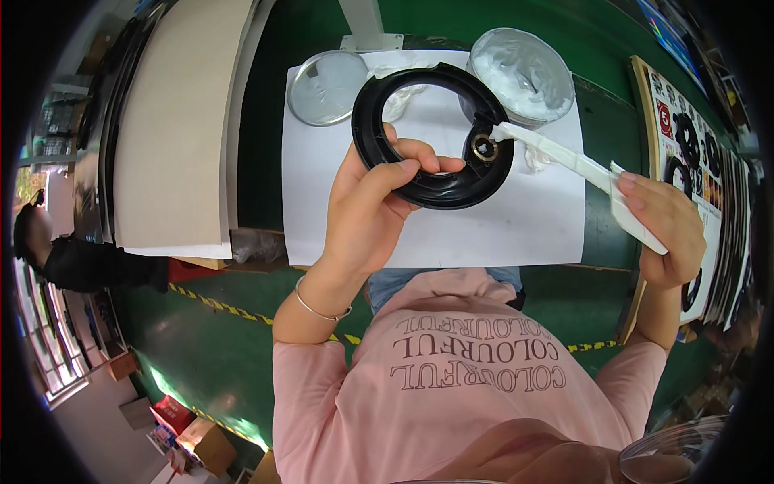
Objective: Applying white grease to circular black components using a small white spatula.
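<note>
My left hand (pixel 372 202) grips a black plastic ring (pixel 379 145) by its near rim and holds it above a white paper sheet (pixel 516 226). The ring has a small round metal fitting (pixel 484 148) on its right side. My right hand (pixel 665 230) holds a white brush-like applicator (pixel 564 157), whose tip carries white grease and touches the ring next to that fitting. Behind the ring stands an open tin of white grease (pixel 524 74).
The tin's round metal lid (pixel 326 87) lies at the sheet's far left. A stack of large beige boards (pixel 173 129) lies on the green table (pixel 266 137) to the left. Printed cards and black rings (pixel 689 145) are at the right. Another person (pixel 72 258) sits far left.
</note>
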### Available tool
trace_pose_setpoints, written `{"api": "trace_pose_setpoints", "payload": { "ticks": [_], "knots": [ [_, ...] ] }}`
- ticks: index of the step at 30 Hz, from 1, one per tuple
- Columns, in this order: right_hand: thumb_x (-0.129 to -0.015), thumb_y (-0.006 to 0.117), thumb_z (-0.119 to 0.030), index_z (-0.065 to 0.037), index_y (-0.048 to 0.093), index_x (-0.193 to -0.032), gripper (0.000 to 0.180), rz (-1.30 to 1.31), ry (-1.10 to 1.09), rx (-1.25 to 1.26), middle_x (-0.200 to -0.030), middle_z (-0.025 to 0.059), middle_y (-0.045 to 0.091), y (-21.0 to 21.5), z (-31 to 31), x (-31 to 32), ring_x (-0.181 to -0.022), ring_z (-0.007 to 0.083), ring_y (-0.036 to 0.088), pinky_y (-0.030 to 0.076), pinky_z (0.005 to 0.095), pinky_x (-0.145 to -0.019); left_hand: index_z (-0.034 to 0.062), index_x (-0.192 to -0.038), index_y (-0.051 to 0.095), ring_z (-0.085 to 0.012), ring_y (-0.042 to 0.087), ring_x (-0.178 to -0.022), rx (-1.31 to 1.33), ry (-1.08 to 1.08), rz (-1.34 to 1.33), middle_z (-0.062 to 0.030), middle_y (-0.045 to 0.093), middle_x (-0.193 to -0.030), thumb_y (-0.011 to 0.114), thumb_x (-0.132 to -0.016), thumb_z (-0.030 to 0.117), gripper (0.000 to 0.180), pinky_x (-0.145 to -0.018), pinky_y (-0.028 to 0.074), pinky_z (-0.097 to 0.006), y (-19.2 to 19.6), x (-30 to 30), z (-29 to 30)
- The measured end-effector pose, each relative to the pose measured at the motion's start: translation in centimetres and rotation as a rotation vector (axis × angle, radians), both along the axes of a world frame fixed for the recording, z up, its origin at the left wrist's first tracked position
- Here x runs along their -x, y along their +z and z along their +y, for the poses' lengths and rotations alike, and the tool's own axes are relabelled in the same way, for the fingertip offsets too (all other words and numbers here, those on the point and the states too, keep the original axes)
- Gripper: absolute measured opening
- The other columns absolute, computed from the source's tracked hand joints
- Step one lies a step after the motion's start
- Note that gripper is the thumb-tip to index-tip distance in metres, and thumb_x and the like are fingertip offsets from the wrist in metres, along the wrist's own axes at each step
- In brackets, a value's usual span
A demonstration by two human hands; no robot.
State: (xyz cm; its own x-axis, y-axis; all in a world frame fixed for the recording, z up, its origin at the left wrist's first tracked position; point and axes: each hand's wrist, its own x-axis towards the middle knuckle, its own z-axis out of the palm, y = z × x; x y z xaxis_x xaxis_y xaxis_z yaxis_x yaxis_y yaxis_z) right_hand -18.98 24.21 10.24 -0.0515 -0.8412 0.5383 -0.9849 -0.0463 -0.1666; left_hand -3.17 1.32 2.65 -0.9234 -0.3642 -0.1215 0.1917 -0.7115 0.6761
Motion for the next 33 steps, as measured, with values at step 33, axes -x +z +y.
{"api": "trace_pose_setpoints", "payload": {
  "ticks": [33],
  "knots": [
    [-0.07,0.057,-0.003,0.001,0.058,-0.087,0.018,-0.076,0.017,-0.02,-0.087,0.0159,0.061,-1.0,1.0,0.5,-0.081,0.0264,0.061,0.047,0.0327,-0.071,0.0053,-0.092,0.035,-0.0304,0.056,-0.091,-0.016,0.004,0.001,-0.0116,0.053,-0.083,0.039,-0.076,-0.004,0.018,-0.075,0.05,-0.038,-0.6,0.1,-0.1]
  ]
}}
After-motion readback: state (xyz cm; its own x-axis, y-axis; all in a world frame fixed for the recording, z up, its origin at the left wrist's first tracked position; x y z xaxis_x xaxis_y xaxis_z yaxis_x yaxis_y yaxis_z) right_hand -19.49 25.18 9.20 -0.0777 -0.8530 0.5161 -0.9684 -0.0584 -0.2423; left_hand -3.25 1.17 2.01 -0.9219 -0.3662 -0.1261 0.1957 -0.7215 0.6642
